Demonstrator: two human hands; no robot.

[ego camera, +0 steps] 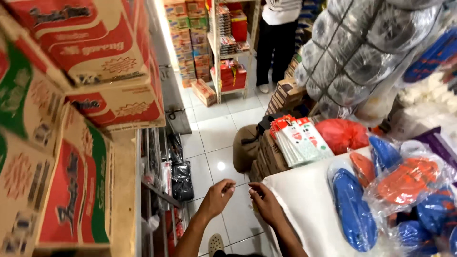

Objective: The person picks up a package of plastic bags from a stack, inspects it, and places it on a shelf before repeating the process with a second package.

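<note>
Both of our hands meet low in the view, the left hand [220, 194] and the right hand [264, 201] raised just beside each other over the tiled floor [216, 138], fingertips pinched toward the gap between them. Each grip is narrow, thumb against forefinger, and we seem to be working something very small or thin there, perhaps a bit of clear wrap or string, though it is too fine for us to tell what it is. We judge this a fiddling step: picking at or pulling apart a small item, which next calls for a steady pinch and a gentle pull. Just right of our right hand lies the white surface [304, 200], carrying bagged blue and orange sandals [404, 183]. Beyond its far edge stand a bundle of white packets [301, 138] on brown cartons and a red plastic bag [342, 133]. On our left rise stacked cardboard boxes [71, 104]. Farther down the aisle another person [278, 43] stands by a shelf rack [228, 47].
</note>
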